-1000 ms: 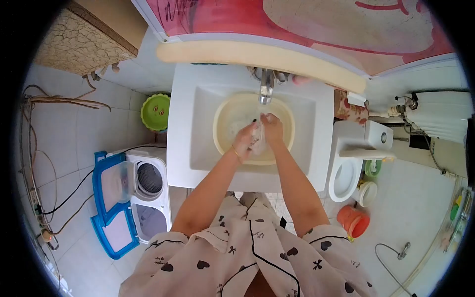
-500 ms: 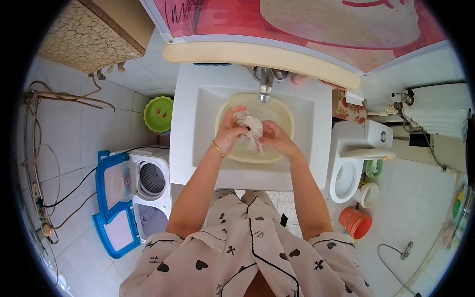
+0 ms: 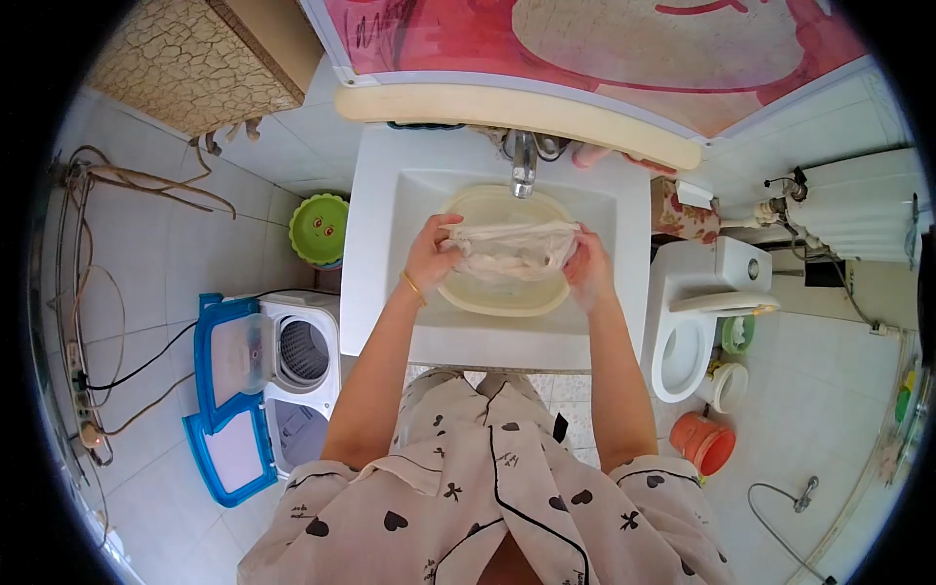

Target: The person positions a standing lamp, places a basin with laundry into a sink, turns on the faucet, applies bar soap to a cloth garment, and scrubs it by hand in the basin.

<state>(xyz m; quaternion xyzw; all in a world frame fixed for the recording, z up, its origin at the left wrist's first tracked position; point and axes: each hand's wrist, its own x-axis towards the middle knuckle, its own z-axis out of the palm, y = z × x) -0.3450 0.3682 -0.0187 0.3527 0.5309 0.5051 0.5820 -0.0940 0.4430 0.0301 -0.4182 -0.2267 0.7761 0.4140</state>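
A wet, whitish cloth [image 3: 512, 252] is stretched sideways above a pale yellow basin [image 3: 502, 304]. Its left end is pinched in my left hand [image 3: 432, 255], which wears a thin gold bangle at the wrist. At the opposite end, my right hand [image 3: 590, 268] grips the cloth with closed fingers. What kind of garment or cloth it is, I cannot make out. Water lies in the basin, which sits inside the white sink [image 3: 604, 214]. Behind it the metal faucet [image 3: 524, 166] points down over the basin's far rim.
To the left are a green basin [image 3: 320, 229] with a face and a small washing machine [image 3: 302, 351] with its blue-framed lids [image 3: 219, 356] raised. A toilet [image 3: 682, 356] and an orange bucket [image 3: 702, 442] stand on the right. A cream ledge [image 3: 546, 122] runs behind the faucet.
My hands have moved apart, and the cloth went from a crumpled bunch between them to a spread-out strip. The view has shifted slightly.
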